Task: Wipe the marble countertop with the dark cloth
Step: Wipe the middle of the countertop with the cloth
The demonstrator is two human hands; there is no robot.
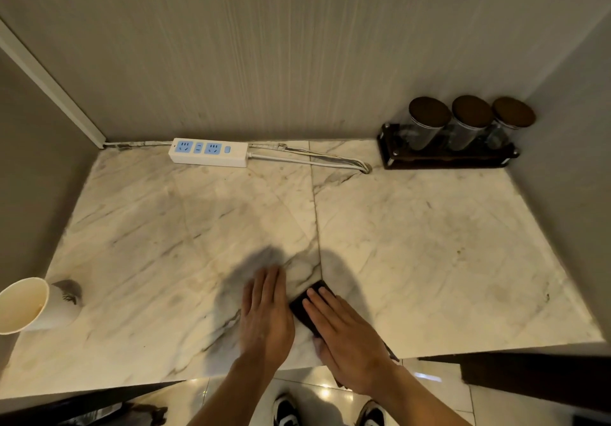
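The dark cloth (302, 306) lies folded flat on the marble countertop (429, 260) near its front edge, close to the seam between the two slabs. My right hand (347, 336) rests palm down on the cloth with straight fingers, covering most of it. My left hand (266, 313) lies flat on the bare marble just left of the cloth, fingers together and extended, holding nothing.
A white power strip (208, 152) with its cables lies along the back wall. Three lidded glass jars in a dark rack (446, 157) stand at the back right corner. A paper cup (29, 305) stands at the front left. Walls close both sides.
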